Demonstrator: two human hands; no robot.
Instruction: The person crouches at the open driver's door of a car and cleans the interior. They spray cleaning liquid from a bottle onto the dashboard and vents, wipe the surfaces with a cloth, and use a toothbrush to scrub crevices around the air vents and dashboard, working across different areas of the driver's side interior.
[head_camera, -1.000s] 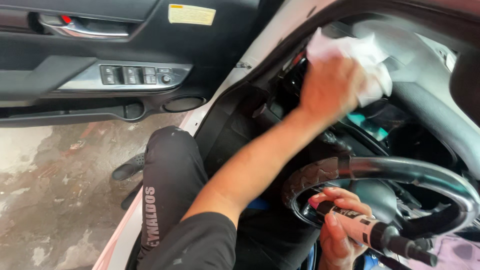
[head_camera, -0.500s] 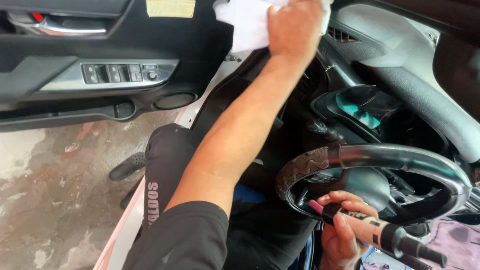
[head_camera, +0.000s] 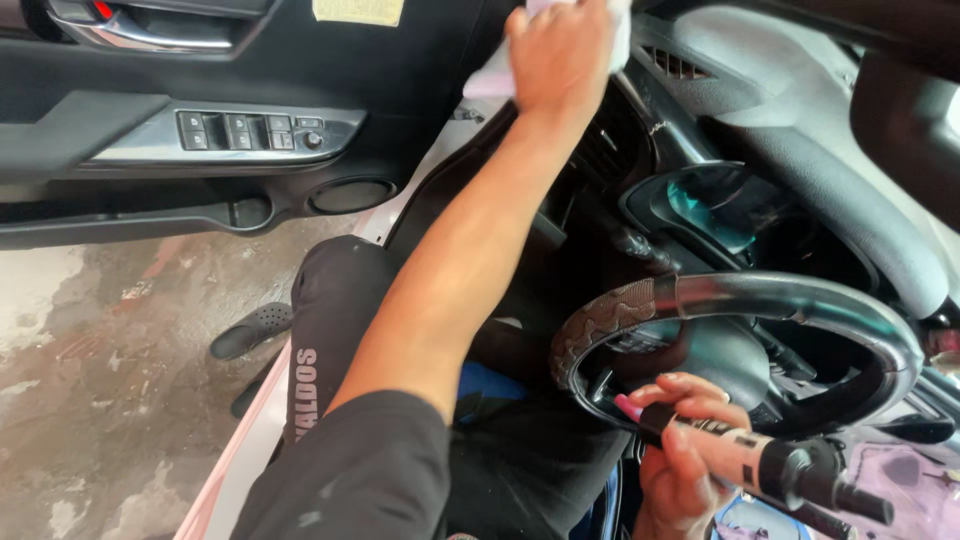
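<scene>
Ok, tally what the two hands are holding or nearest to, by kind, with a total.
White cloth, under the left hand: 1
Spray bottle, in the right hand: 1
Steering wheel, beside the right hand: 1
Total: 3

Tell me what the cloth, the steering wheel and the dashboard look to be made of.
Cloth: soft white fabric, it seems, crumpled under the left hand. Steering wheel: glossy dark rim, likely plastic or smooth leather, with a patterned, textured grip section on its left side. Dashboard: matte grey, probably moulded plastic, with a slatted vent.
</scene>
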